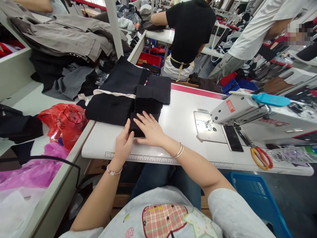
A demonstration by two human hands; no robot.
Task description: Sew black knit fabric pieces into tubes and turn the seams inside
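Note:
Folded black fabric pieces [148,105] lie stacked on the white sewing table [180,132]. My right hand [151,131] rests flat on the nearest fold, fingers spread. Against that fold's left front corner is my left hand [124,142], its thumb and forefinger apart and the other fingers mostly hidden. Left of the stack sit a rolled black fabric piece [109,108] and a dark folded cloth [125,76], with a pale fabric strip [114,93] between them.
To the right stands a sewing machine [237,109], with a phone [232,138] and scissors [260,155] beside it. A side bin on the left holds a red plastic bag [66,122] and grey garments [71,36]. A blue basket [257,195] sits below. Co-workers [190,33] are ahead.

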